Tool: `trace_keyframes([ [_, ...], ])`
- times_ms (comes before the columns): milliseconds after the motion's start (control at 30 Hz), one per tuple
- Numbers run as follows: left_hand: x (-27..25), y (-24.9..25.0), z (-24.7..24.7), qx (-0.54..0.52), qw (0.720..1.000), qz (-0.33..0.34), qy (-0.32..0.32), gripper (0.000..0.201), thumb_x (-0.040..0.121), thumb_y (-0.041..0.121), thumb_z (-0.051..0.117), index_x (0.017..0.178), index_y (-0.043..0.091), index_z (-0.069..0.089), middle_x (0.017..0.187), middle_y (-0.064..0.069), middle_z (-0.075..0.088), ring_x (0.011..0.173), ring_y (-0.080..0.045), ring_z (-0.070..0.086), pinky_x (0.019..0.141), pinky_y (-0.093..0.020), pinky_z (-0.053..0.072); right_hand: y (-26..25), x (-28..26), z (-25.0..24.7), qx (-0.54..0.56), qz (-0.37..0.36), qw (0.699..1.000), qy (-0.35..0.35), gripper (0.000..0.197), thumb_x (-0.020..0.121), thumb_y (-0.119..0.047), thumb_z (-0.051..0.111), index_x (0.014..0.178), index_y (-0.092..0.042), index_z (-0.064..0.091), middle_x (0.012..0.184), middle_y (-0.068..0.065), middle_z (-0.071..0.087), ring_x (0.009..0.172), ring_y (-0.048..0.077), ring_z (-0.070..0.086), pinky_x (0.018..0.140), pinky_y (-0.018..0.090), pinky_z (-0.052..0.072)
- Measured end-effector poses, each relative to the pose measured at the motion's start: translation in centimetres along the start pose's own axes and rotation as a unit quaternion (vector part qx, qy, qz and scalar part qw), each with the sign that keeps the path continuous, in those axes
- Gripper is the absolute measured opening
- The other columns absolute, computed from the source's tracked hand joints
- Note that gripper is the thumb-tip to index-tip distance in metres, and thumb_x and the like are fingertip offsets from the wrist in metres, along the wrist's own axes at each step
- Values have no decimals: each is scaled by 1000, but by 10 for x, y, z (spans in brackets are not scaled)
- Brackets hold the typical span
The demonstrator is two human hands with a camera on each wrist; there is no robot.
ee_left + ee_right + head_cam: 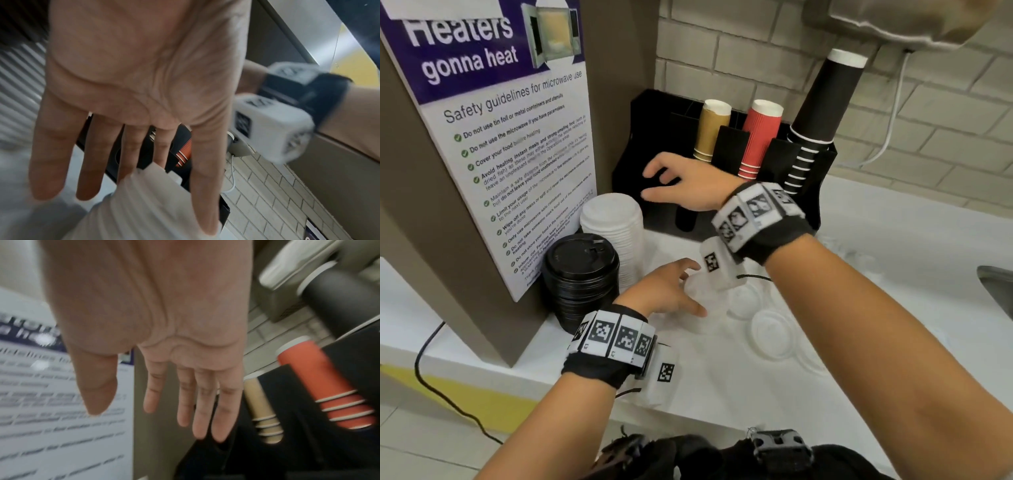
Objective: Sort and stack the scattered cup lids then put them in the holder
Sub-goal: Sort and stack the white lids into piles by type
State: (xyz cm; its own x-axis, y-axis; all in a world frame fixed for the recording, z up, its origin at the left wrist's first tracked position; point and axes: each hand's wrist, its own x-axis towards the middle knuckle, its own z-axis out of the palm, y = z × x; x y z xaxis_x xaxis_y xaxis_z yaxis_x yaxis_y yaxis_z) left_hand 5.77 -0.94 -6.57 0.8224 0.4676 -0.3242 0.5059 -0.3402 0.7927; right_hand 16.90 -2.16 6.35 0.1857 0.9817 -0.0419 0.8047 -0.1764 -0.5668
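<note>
Head view: white counter; brick wall

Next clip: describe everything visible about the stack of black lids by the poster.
The stack of black lids stands upright on the white counter, in the corner beside the microwave safety poster. The lids look like glossy black plastic, round, nested closely so the ribbed rims form a column. The top lid shows a raised rim and a small sip-tab. The taller stack of white lids stands right behind it, seemingly touching. Neither hand touches it; the left hand hovers just to its right.
</note>
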Motion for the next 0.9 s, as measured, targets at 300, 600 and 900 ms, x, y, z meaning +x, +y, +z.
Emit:
trace_keyframes([
  [300, 7, 1, 1, 36, 999, 25, -18, 84, 68, 17, 87, 138, 29, 43, 122, 7, 49, 109, -18, 52, 86, -29, 47, 84, -108, 11, -261, 255, 911, -191, 57, 83, -44, 69, 126, -10, 53, 121, 6, 59, 106, 24, 57, 81, 31, 45],
  [600, 11, 4, 3, 67, 997, 27, -23, 75, 64, 16, 88, 120, 30, 40, 120, 6, 50, 103, -19, 54, 71, -23, 44, 113, -131, 49, -225, 269, 911, -218, 84, 63, -34, 86, 126, -18, 33, 100, 3, 52, 73, 15, 52, 61, 29, 46],
  [900, 4, 4, 4, 68, 997, 31, -32, 78, 65, 7, 86, 126, 26, 41, 124, 5, 52, 109, -21, 53, 86, -32, 49, 115, -122, 42, -270, 225, 914, -202, 42, 84, -6, 64, 122, -10, 46, 100, 7, 50, 78, 18, 46, 57, 22, 36],
])
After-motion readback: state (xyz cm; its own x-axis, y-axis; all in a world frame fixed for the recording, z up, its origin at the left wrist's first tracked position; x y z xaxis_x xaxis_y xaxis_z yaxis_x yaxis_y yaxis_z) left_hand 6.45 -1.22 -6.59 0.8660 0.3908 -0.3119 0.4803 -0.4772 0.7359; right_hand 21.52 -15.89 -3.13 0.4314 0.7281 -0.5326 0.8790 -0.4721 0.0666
